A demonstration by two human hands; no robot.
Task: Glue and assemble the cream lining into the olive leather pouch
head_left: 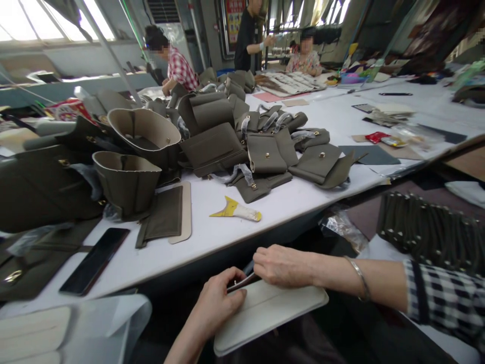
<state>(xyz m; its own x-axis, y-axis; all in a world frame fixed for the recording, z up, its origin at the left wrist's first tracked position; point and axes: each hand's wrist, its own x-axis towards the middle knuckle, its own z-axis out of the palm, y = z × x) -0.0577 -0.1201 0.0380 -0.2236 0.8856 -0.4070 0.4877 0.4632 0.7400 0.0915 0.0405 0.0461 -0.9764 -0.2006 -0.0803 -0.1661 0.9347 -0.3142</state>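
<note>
My left hand (223, 297) is closed on the edge of a dark leather piece (242, 283), its thumb pressed over a small metal stud or pin. Across the same piece, my right hand (278, 265) is bent with its fingers curled down on it; the fingertips are partly hidden. Directly under both hands lies a cream-coloured oblong panel (273, 313) with rounded corners, tilted over my lap. On the table edge beyond them is a yellow-and-white forked tool (235, 210), apart from either hand.
Olive leather bag parts (214, 149) are heaped across the white table (204, 253). A black phone (94, 260) lies near its edge. At right are bundled dark straps (428, 227); at lower left, pale panels (34, 328) beside clear plastic. Several people (182, 65) work behind.
</note>
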